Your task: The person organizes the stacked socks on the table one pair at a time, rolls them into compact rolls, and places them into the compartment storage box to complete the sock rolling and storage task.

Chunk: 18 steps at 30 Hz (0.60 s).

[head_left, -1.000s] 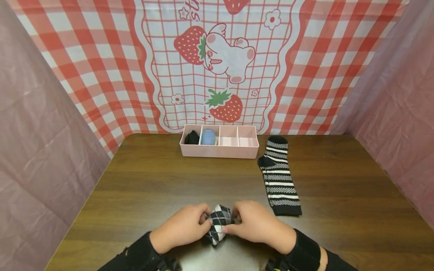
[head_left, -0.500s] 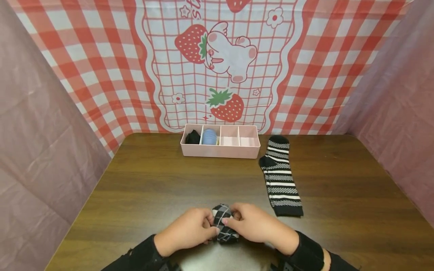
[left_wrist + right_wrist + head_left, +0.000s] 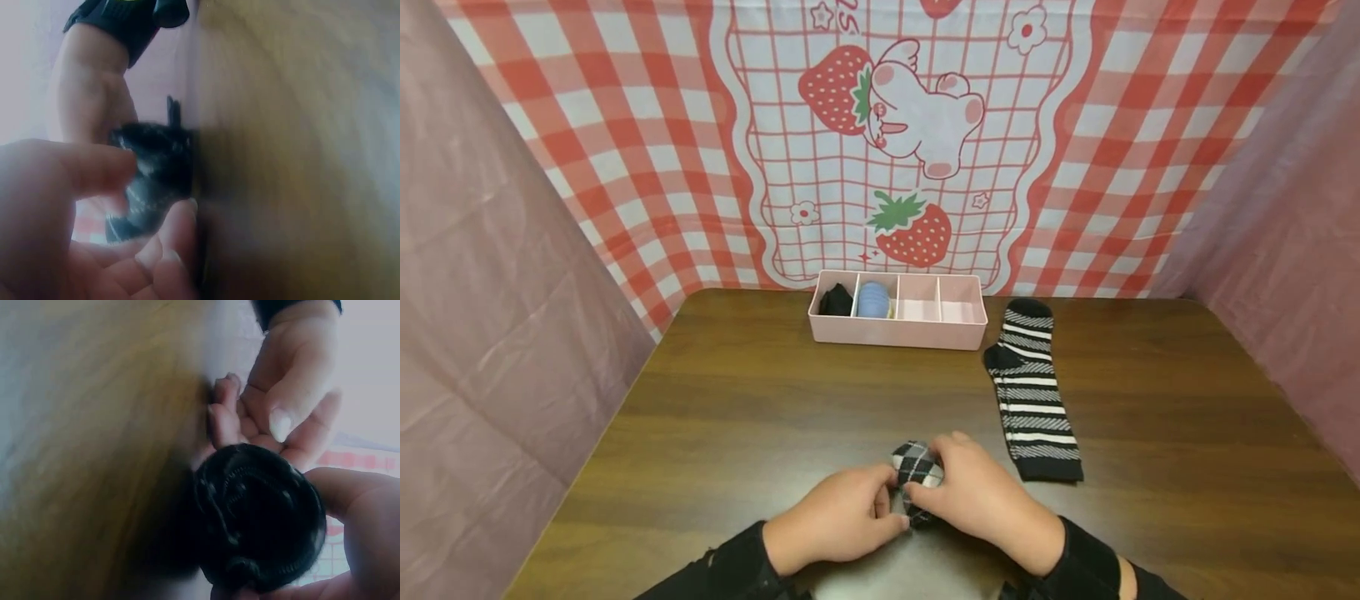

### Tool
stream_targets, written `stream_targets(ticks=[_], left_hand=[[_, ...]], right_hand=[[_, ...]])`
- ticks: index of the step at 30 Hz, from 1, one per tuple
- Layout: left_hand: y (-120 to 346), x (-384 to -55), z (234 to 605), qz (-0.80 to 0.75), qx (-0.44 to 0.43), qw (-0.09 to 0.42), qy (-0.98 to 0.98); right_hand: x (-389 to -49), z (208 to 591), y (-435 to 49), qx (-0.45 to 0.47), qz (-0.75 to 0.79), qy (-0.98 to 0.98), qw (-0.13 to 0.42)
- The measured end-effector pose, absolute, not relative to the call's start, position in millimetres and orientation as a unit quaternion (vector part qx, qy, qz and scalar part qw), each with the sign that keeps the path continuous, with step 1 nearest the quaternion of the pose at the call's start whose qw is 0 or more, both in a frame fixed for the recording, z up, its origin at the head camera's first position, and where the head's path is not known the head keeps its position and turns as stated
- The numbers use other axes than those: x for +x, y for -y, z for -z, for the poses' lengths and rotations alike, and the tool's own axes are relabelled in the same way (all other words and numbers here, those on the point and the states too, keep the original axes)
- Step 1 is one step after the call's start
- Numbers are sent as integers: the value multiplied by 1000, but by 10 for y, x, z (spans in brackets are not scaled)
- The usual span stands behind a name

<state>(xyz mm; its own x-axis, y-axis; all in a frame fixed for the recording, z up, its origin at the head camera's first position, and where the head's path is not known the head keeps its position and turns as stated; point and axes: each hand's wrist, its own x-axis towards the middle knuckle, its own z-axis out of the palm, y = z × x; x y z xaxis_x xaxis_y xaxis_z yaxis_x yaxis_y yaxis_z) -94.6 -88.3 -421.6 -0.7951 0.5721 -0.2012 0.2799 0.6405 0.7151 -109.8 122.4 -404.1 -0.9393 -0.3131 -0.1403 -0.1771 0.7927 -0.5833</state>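
Note:
A black, white and grey argyle sock (image 3: 916, 460), rolled into a compact bundle, sits low on the table in front of the person. My right hand (image 3: 983, 500) grips it from the right, thumb on the near side. Its dark, coiled end (image 3: 262, 515) faces the camera in the right wrist view. At the bundle's left edge is my left hand (image 3: 841, 515), thumb and fingers spread apart; whether the fingertips touch the sock is hard to tell. Part of the roll is hidden behind the hands.
A striped black and white sock (image 3: 1037, 400) lies flat to the right. Toward the back stands a pink divided box (image 3: 897, 334), with a black bundle (image 3: 837, 301) and a blue bundle (image 3: 873, 301) in its two left compartments. A checked cloth (image 3: 647, 167) hangs behind.
The argyle sock has been turned and shifted slightly right, together with both hands. The left hand's hold has loosened while the right keeps its grip. The head view has tilted a little.

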Motion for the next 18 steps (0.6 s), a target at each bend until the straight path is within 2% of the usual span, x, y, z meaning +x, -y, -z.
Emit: stream_targets(ticks=[8, 18], left_hand=[[832, -921, 4228, -334, 246, 215, -884], [847, -930, 4228, -326, 248, 229, -883]], right_hand=[[-1065, 4037, -1211, -139, 245, -956, 84], [-1077, 4049, -1236, -166, 248, -951, 77]])
